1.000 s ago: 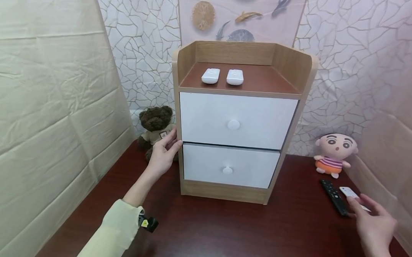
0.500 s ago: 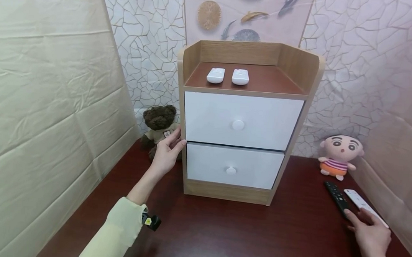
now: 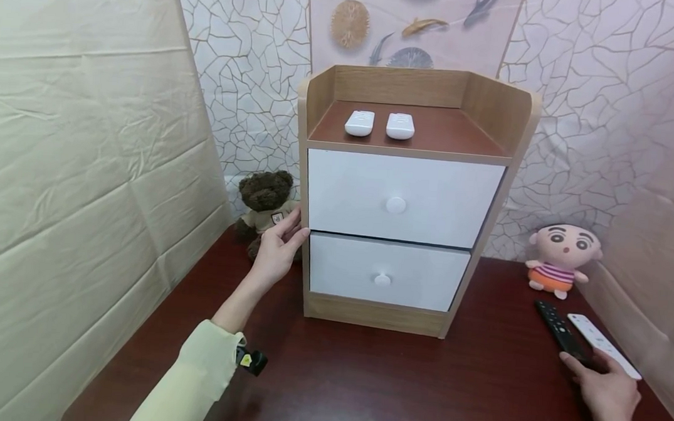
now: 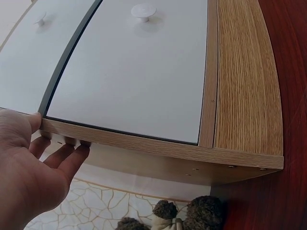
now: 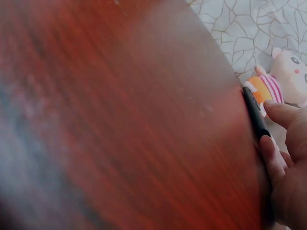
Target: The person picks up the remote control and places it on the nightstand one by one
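Observation:
My left hand holds the left front edge of a wooden cabinet. In the left wrist view its thumb lies at the front edge and its fingers bend against the side panel. Both white drawers, the upper and the lower, are closed, each with a round knob. At the right my right hand grips the near end of a black remote control, thumb on one side and fingers on the other. A white remote control lies just right of it on the dark red table.
Two small white devices sit side by side on the cabinet's top. A brown teddy bear is behind my left hand. A plush doll sits beyond the remotes. Cloth walls border the table.
My right hand has left the white remote and taken hold of the black remote's near end. My left hand stays on the cabinet edge. The head view has shifted slightly.

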### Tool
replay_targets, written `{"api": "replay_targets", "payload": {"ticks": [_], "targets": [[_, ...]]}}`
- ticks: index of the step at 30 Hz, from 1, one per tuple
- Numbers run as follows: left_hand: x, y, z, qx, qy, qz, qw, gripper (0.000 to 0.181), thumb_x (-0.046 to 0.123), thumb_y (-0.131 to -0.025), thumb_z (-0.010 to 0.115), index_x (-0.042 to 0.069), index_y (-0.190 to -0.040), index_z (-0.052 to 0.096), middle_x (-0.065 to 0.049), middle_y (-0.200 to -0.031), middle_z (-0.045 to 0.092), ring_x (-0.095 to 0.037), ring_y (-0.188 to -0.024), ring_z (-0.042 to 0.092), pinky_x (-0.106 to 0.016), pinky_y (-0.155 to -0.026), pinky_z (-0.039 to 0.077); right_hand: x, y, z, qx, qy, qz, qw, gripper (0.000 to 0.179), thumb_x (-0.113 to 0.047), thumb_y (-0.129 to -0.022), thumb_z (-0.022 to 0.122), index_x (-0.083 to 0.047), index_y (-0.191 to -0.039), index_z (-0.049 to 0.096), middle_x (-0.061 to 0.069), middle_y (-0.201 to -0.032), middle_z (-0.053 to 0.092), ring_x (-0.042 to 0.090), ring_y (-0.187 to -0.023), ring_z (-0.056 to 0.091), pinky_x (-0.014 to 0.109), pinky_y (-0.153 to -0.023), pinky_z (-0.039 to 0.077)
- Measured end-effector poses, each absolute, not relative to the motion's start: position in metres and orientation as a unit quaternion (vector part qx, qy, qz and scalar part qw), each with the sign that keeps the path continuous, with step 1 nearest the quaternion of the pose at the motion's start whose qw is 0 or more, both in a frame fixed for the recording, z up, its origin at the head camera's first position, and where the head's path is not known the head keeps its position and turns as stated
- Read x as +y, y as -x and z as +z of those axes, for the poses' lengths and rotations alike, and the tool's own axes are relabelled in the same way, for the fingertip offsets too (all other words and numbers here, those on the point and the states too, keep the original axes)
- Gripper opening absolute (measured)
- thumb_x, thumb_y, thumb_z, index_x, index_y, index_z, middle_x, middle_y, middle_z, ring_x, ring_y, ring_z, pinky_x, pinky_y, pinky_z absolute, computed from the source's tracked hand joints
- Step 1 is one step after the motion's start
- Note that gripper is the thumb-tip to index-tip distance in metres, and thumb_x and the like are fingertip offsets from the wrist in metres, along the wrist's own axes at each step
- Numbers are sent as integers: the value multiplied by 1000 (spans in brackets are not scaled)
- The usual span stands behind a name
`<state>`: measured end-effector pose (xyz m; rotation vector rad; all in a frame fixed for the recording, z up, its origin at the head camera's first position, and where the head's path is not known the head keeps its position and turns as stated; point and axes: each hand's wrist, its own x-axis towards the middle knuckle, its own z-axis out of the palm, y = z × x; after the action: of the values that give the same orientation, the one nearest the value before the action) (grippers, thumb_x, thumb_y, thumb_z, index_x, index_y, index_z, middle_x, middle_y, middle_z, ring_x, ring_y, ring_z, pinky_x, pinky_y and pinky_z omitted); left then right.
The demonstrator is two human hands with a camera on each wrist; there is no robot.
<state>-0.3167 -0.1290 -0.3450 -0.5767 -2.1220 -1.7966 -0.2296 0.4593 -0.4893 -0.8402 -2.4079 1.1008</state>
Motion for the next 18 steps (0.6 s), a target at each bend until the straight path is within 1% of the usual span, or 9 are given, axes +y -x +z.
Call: {"api": "replay_targets", "payload": {"ticks": [2,4,6,8,11,13,15,16,18], "targets": [[-129,316,-345,-740,200,-623,152,57,10,-108,56,2,-159,33,-16,-163,33,-34,-143,42,-38,-109,47,458,231,-490,-862,292,375,176,79,-40,-94,74,3,-152,43,31,-125,63,48,-124,47,55,-108,32],[-129,317,-344,-742,200,-622,153,57,11,-108,56,2,-159,34,-16,-162,34,-34,-143,43,-38,-109,47,457,231,-492,-865,288,371,176,78,-38,-95,73,4,-153,41,34,-143,47,53,-134,37,59,-111,28],[-129,317,-344,-743,200,-620,154,56,12,-108,56,3,-159,34,-16,-162,34,-34,-143,43,-39,-109,46,458,233,-493,-866,289,370,173,78,-37,-95,72,4,-153,40,34,-146,44,54,-136,34,60,-113,26],[-129,317,-343,-744,199,-619,154,56,12,-108,57,3,-159,34,-15,-162,34,-34,-143,43,-39,-109,46,459,234,-495,-865,289,371,174,76,-37,-96,71,5,-152,42,34,-145,45,53,-134,37,59,-113,27],[-129,317,-344,-746,196,-618,152,56,12,-108,56,4,-159,34,-14,-163,34,-32,-143,43,-38,-109,46,463,236,-496,-864,293,372,171,74,-37,-96,71,5,-151,45,32,-143,49,28,-106,65,42,-102,41],[-129,316,-344,-748,193,-617,151,56,13,-108,57,4,-159,34,-13,-163,34,-32,-143,43,-37,-109,46,465,237,-495,-863,292,374,173,71,-35,-96,71,6,-149,48,31,-138,55,7,-72,67,27,-85,43],[-129,315,-344,-748,190,-618,152,57,13,-108,57,4,-159,35,-14,-162,34,-32,-143,44,-38,-109,46,466,237,-495,-862,295,376,170,70,-35,-96,72,7,-147,49,27,-113,70,-3,-50,57,23,-75,38],[-129,315,-344,-747,189,-619,152,57,13,-108,57,4,-159,35,-14,-162,34,-32,-143,44,-38,-109,46,466,237,-494,-862,294,377,169,69,-34,-96,71,8,-146,49,22,-98,74,1,-51,59,24,-76,38],[-129,315,-344,-746,189,-620,152,57,13,-107,57,3,-159,34,-15,-162,34,-33,-143,43,-40,-109,46,465,236,-494,-861,294,379,170,67,-31,-96,70,11,-144,49,9,-72,72,16,-72,67,35,-93,40]]}}
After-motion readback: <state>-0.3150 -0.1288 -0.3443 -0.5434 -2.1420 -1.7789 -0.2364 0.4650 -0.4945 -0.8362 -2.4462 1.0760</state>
